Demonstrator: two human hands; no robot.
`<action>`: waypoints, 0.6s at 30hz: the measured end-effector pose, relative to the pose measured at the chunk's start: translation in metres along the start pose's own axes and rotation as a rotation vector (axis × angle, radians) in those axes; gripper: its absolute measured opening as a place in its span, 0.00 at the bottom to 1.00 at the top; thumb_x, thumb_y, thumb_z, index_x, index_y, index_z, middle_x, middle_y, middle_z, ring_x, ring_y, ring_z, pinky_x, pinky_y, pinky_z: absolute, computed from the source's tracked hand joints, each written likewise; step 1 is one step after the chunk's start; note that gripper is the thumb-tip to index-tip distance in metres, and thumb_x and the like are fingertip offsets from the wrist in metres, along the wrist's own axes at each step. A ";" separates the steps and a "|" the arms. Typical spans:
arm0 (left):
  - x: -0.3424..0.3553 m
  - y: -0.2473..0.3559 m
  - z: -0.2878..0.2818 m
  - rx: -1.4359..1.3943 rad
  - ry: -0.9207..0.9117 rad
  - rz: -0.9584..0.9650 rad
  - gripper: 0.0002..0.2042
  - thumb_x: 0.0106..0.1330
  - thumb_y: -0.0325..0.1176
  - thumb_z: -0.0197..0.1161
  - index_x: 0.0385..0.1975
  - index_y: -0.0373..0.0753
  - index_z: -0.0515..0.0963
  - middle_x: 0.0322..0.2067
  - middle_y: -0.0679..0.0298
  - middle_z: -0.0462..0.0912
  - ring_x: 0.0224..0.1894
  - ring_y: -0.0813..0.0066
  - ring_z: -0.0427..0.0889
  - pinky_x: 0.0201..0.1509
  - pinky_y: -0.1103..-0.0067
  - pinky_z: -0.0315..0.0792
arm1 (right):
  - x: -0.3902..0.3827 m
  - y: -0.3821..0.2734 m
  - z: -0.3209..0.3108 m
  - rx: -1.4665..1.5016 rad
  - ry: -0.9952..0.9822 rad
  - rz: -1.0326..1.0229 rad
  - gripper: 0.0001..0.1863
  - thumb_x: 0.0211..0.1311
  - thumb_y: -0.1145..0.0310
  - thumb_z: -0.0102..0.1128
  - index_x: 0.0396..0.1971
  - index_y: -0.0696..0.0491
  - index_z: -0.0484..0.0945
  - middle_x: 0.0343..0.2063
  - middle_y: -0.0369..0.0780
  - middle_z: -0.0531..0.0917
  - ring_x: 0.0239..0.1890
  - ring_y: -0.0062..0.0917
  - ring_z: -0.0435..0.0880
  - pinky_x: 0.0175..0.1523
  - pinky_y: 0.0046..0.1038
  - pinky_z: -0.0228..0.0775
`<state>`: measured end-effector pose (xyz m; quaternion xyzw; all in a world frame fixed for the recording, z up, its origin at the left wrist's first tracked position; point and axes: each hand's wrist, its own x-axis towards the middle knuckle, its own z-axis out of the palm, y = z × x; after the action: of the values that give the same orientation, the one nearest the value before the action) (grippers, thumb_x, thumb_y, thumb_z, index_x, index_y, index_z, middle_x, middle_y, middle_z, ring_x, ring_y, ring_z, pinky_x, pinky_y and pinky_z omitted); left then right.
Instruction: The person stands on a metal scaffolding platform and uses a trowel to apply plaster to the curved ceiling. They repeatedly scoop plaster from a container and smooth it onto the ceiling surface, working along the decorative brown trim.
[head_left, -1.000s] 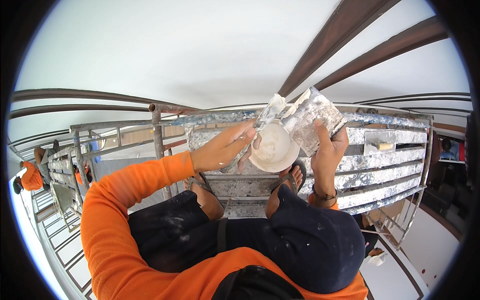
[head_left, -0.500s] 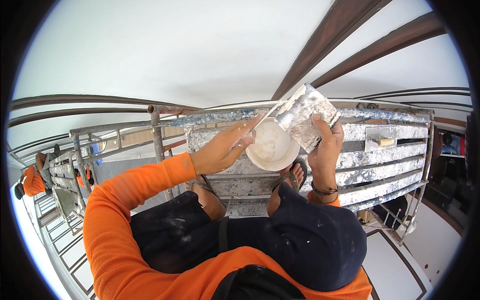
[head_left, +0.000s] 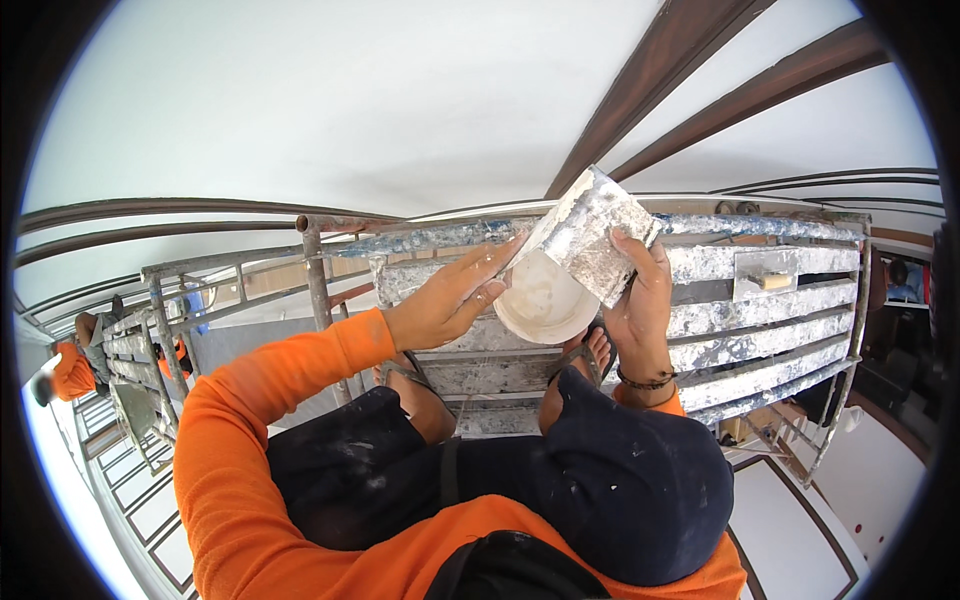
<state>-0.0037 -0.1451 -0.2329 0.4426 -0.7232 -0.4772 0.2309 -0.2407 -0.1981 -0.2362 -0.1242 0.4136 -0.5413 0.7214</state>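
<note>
**Two hands, one plaster board and one blade above a scaffold deck**

The person's two hands work just right of centre. The right hand (head_left: 640, 300), at about 2 o'clock from centre, is closed around the lower right edge of one square plaster board (head_left: 597, 235), thumb on its face; the board is metal-grey, smeared white, and tilted with one corner up toward 12 o'clock. The left hand (head_left: 448, 300), at about 10 o'clock from centre, has its fingers stretched nearly flat along one thin putty blade (head_left: 520, 255), pinching it; the blade's tip meets the board's left edge. Directly below the board, toward 6 o'clock, sits one round white lump of plaster (head_left: 545, 300), touching the board's lower corner; whether it rests on the blade or the board cannot be told.

Two sandalled feet show beneath the hands, on the scaffold planks (head_left: 740, 310), about four plaster-crusted boards running toward 3 o'clock. One trowel (head_left: 765, 275) lies on them, well apart from the hands. One steel guard rail (head_left: 330, 225) crosses at 10 o'clock. The deck's edge falls away at 4 o'clock to a tiled floor (head_left: 800, 520) far below. A white ceiling (head_left: 350, 100) fills the upper half, crossed by two dark beams (head_left: 640, 90) at 1 o'clock. At 9 o'clock, another person in orange (head_left: 70, 370) stands at a distance.
</note>
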 end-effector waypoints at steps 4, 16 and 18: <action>0.002 0.000 0.000 0.034 -0.015 -0.020 0.27 0.75 0.35 0.44 0.72 0.38 0.50 0.57 0.41 0.67 0.57 0.46 0.70 0.63 0.66 0.63 | -0.003 -0.002 0.002 -0.001 0.031 -0.053 0.16 0.59 0.80 0.58 0.48 0.63 0.71 0.43 0.47 0.81 0.42 0.29 0.85 0.47 0.29 0.80; -0.018 -0.015 0.009 -0.252 0.065 -0.253 0.27 0.78 0.44 0.38 0.70 0.34 0.51 0.54 0.47 0.71 0.55 0.59 0.74 0.62 0.71 0.63 | -0.007 -0.017 -0.002 -0.016 -0.061 -0.245 0.16 0.61 0.80 0.57 0.49 0.62 0.71 0.44 0.44 0.82 0.43 0.27 0.84 0.49 0.28 0.78; -0.009 -0.014 0.008 -0.457 0.095 -0.264 0.28 0.78 0.46 0.39 0.70 0.33 0.52 0.55 0.52 0.71 0.57 0.65 0.70 0.64 0.73 0.60 | -0.003 -0.008 -0.007 0.009 -0.021 -0.163 0.16 0.61 0.80 0.57 0.50 0.62 0.71 0.44 0.44 0.81 0.43 0.27 0.84 0.49 0.28 0.78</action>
<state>0.0010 -0.1355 -0.2478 0.4914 -0.5210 -0.6328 0.2944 -0.2515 -0.1965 -0.2346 -0.1600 0.3920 -0.5988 0.6798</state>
